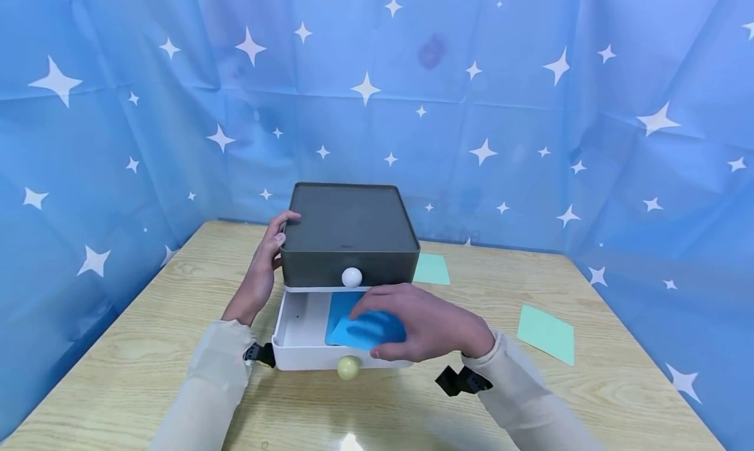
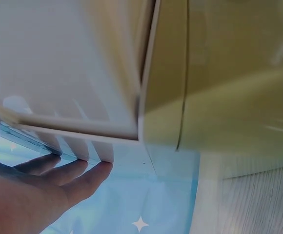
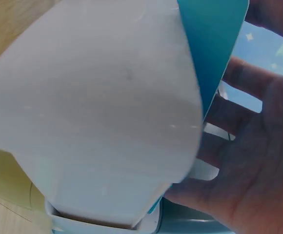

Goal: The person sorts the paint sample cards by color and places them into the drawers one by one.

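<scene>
Fingers point(image 1: 379, 300) of the right hand point(image 1: 421, 320) stand apart at a blue sheet point(image 1: 371, 333) over the pulled-out drawer point(image 1: 306, 357), any pinch impossible to tell, while the left hand point(image 1: 265, 261), fingers spread, touches the dark box point(image 1: 350, 216).

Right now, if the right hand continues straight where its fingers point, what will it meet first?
The right hand would probably meet the blue sheet in the open white drawer; the head view shows it over the sheet, but depth leaves contact unclear.
</scene>
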Available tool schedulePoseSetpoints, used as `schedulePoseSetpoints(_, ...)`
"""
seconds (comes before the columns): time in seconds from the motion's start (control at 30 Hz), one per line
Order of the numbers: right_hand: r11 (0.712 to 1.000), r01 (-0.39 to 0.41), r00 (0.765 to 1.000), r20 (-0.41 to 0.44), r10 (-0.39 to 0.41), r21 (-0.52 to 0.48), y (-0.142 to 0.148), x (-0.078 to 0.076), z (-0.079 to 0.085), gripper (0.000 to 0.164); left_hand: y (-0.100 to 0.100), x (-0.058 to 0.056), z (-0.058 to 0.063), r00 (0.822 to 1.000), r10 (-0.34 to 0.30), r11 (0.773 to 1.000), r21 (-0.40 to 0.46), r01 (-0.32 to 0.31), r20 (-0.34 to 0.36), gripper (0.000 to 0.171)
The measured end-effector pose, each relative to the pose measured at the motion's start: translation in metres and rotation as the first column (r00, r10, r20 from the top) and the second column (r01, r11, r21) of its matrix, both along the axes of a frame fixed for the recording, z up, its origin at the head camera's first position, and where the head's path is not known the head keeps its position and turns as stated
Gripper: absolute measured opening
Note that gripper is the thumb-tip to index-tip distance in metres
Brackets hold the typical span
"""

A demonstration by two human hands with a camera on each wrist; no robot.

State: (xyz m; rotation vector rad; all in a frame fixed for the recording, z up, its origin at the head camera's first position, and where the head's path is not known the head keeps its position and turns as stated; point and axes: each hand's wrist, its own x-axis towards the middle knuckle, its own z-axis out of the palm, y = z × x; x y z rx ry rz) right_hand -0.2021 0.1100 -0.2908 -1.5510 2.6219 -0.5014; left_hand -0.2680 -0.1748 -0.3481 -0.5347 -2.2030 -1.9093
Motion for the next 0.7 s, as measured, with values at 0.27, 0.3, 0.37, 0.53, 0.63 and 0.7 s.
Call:
schedulePoseSetpoints(0.27,0.994,-0.034,0.999,0.007,0.035,-0.107,0.001,-0.005,-0.009,0.029,0.000,0.001,0.000,1.000,0.004,1.000,-0.008,-0.004,0.003,0.051)
schedulePoseSetpoints(0.3,0.993,-0.035,0.999,0.008,0.036,-0.115,0.001,-0.005,-0.009,0.028,0.000,0.001,-0.001,1.000,0.003,1.000,-0.007,-0.003,0.002,0.051)
schedulePoseSetpoints(0.37,0.992,-0.028,1.000,0.006,0.029,-0.125,0.002,-0.003,-0.009,0.027,0.000,0.001,-0.001,1.000,0.002,1.000,-0.006,-0.002,0.000,0.051)
schedulePoseSetpoints(0.53,0.987,-0.040,0.999,-0.002,0.040,-0.153,0.001,0.002,-0.007,0.024,-0.001,0.000,-0.001,1.000,0.005,1.000,-0.008,-0.005,-0.002,0.051)
schedulePoseSetpoints(0.63,0.983,-0.073,0.997,-0.021,0.071,-0.167,-0.001,0.007,-0.008,0.023,0.000,0.000,-0.001,1.000,0.004,1.000,-0.005,-0.004,0.003,0.051)
schedulePoseSetpoints(0.7,0.980,-0.092,0.996,-0.027,0.089,-0.178,-0.003,0.011,-0.008,0.022,0.000,0.000,-0.001,1.000,0.004,1.000,-0.004,-0.004,0.005,0.051)
